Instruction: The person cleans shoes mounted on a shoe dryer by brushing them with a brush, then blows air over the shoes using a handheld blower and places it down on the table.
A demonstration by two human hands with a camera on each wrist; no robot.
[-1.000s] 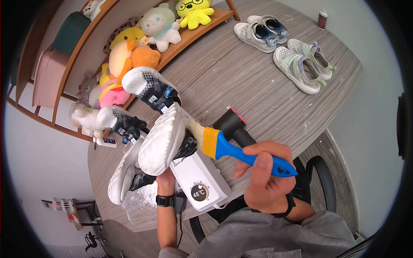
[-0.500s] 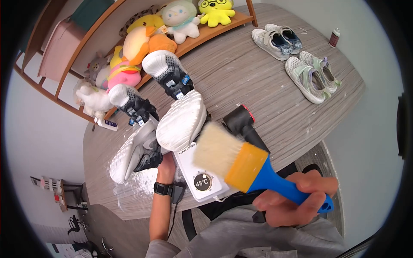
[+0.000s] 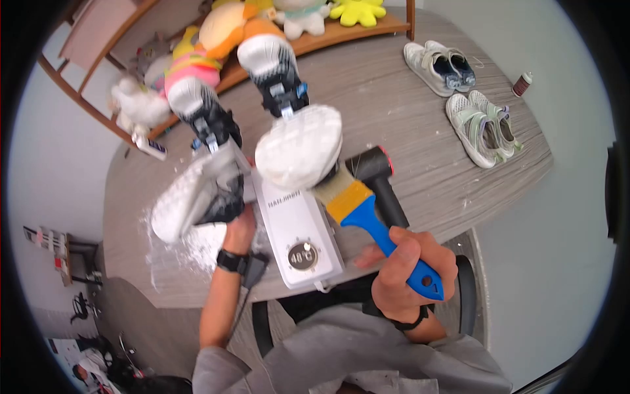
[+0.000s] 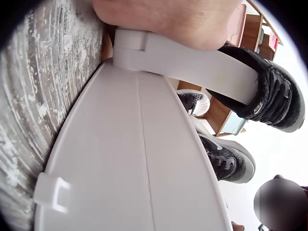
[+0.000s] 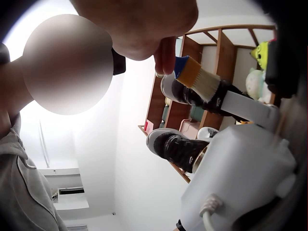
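Brush, pinched by the blue handle in right hand; lies beside the upturned white-soled shoe. Likely handles light, stiff along the handle, soft at the bristles; best held mid-handle. Left hand at white shoe dryer; cannot tell whether grasping.

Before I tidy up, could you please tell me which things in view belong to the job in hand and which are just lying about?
Apparently in use:
brush, in the right hand
black-and-white shoes
white appliance

Seemingly just lying about:
pale shoes, two pairs
plush toys
dark-red bottle
white bottle
black tool with red rim (unheld; role unclear)
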